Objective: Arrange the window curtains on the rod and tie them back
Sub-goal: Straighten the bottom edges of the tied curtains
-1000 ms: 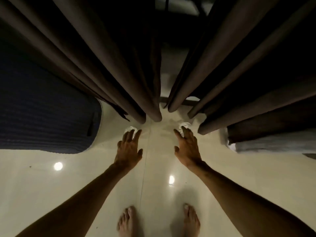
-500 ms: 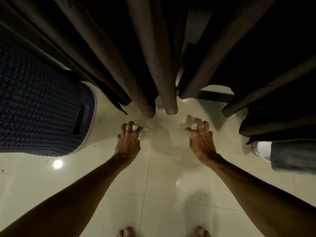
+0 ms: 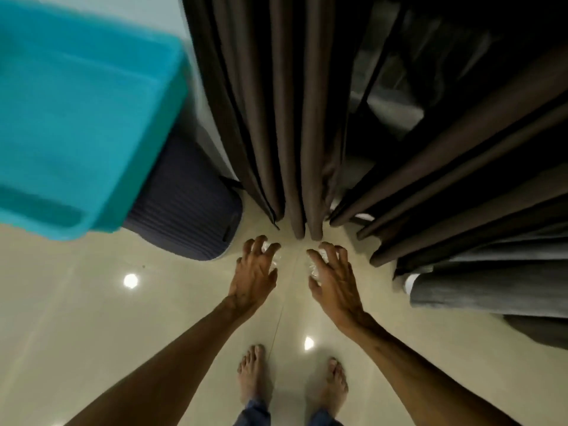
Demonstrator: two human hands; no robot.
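Floor (image 3: 92, 333): pale glossy tile ran under everything. It looked brighter than half a second before.
Left curtain (image 3: 285, 118): brown, hanging in tight upright folds at centre, hems just above the tile. We noted its folds stood straighter and closer together than earlier.
Right curtain (image 3: 461, 167): the same brown, its folds fanning out to the right edge. A dim gap separated it from the left panel higher up.
Teal bin (image 3: 76, 118): new to our view, blurred, filling the upper left and overlapping the basket's top.
Basket (image 3: 190, 216): dark ribbed side, now mostly hidden behind the bin, just beside the left curtain's hem.
Grey cloth (image 3: 491, 290): bunched low at the right, below the right curtain's folds.
Left hand (image 3: 253, 276): reached out short of the hems, fingers bent claw-like as before, apart from the fabric. We could not tell whether it grasped anything.
Right hand (image 3: 333, 281): the same clawed pose, nearer the left hand than earlier, also clear of the curtains, and its grasp was likewise unclear to us.
Bare feet (image 3: 253, 376): whole feet showed at the bottom, where only the toes had shown before.
Glints (image 3: 130, 280): round light spots lay on the tile. A pale shimmer under the fingertips could have been glare or a clear object.
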